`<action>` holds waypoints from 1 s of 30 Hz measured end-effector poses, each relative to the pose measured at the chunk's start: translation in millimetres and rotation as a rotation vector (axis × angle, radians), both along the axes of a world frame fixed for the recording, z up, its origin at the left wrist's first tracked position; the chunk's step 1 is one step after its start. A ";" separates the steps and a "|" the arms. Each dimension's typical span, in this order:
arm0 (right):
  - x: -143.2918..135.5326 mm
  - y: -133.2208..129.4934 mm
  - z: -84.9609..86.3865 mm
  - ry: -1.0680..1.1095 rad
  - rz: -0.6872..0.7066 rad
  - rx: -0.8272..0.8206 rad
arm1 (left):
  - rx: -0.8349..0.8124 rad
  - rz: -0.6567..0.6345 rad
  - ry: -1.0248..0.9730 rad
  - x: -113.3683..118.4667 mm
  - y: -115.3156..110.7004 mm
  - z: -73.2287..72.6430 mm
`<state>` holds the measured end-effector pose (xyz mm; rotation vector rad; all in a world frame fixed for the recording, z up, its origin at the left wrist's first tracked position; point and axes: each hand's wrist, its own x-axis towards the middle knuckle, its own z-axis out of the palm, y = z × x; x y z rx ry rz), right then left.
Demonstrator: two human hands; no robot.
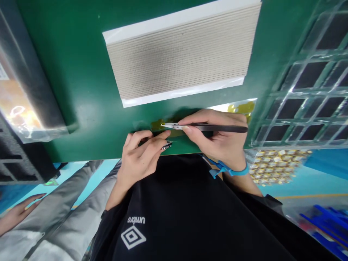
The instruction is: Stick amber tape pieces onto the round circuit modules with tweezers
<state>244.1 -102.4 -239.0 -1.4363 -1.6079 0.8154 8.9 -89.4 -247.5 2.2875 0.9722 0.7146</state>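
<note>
The right grip (221, 132) is closed in a pinch, thumb and index finger pressed together on the tweezers (201, 127), whose slim metal tips point left toward the other hand. Its wrist, ringed by a blue band (239, 172), is bent so the hand leans inward, the forearm reaching up from the body's right side. Just left of its fingertips, under the tweezer tips, lies the yellow film (156, 125) on the green counter (81, 83).

Facing it, the left grip (143, 150) is curled, knuckles up, index finger stretched toward the film; a small shiny dark piece (166, 146) shows by its fingertips, though whether it is held I cannot tell. Beyond both grips lies a grey ribbed sheet (185, 50); well right of the right grip sits a clear tray (289, 93) with black pieces.
</note>
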 end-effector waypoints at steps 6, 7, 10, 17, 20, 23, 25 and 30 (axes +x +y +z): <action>-2.3 0.7 -1.1 0.013 -0.023 -0.008 | -0.016 0.002 0.006 0.3 0.7 1.3; -3.0 0.7 -1.1 0.013 -0.025 -0.014 | -0.017 0.002 0.007 0.6 0.9 1.4; -5.1 0.7 0.5 0.012 -0.026 -0.050 | -0.021 -0.001 0.007 1.5 1.1 1.3; -12.7 0.5 1.1 0.073 -0.088 -0.095 | -0.010 0.015 0.012 0.7 -0.6 -1.1; -14.3 0.3 -2.0 0.146 -0.108 -0.035 | -0.009 0.018 0.018 0.3 -1.1 -0.9; -12.9 -0.5 -5.6 0.248 -0.150 0.011 | 0.001 0.016 0.017 0.8 -0.8 -0.3; -11.3 -1.3 -7.0 0.293 -0.161 0.013 | 0.006 0.013 0.013 1.0 -0.4 0.1; -11.4 -3.5 -5.1 0.221 -0.171 -0.005 | 0.007 -0.003 -0.013 -3.2 -1.1 -0.1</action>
